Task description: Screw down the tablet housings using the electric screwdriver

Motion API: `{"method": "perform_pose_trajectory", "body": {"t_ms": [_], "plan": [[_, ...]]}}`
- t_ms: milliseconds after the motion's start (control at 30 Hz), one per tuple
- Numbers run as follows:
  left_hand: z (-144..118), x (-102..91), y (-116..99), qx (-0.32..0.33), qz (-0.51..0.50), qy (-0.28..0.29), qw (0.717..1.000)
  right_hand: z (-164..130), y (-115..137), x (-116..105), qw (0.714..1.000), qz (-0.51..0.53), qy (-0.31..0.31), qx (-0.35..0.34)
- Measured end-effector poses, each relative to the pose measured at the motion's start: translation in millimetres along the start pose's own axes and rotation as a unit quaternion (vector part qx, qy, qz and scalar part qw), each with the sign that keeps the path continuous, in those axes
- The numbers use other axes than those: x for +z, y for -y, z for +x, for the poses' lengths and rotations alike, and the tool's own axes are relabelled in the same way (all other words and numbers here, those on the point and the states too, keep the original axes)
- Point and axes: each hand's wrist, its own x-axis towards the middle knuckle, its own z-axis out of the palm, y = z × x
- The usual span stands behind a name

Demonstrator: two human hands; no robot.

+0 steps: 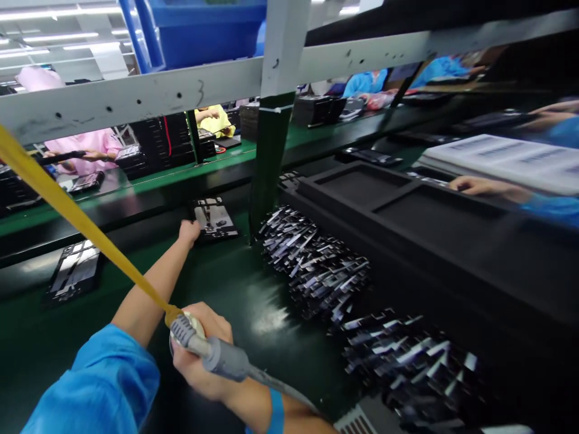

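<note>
My left hand [189, 232] reaches forward, its fingers closed at the left edge of a flat tablet-like device [216, 218] with a black frame and silvery inner parts. In the near middle, my right hand [205, 352] is wrapped round a corded electric screwdriver, seen from its cable end. A grey plug and cable [226, 360] run from the screwdriver over my wrist, and a yellow strap [90, 217] rises from it to the upper left. The tool's tip is hidden behind my hand. Another such device [75, 270] lies at the left on the green bench [136, 259].
Long rows of thin black-and-silver parts [316, 265] fill the right side beside stacked black trays [429, 211]. A green post [274, 163] stands ahead under a white rail [131, 99]. A co-worker's hand [488, 185] rests near white sheets [511, 157].
</note>
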Motion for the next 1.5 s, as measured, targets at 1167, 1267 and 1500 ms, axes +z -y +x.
{"method": "perform_pose_trajectory", "body": {"t_ms": [1167,1267,1500], "plan": [[-392.2,-221.6,160.0,0.318,0.254,0.131,0.904,32.1,-26.7,49.8,0.995,0.086,-0.048,-0.001],[-391.2,-218.4,164.9,0.351,0.234,0.125,0.898,31.0,-26.3,48.3,0.993,0.100,-0.063,0.013],[-412.0,-201.1,171.6,0.444,0.178,0.051,0.877,31.0,-22.8,48.0,0.990,0.115,-0.075,0.016]]}}
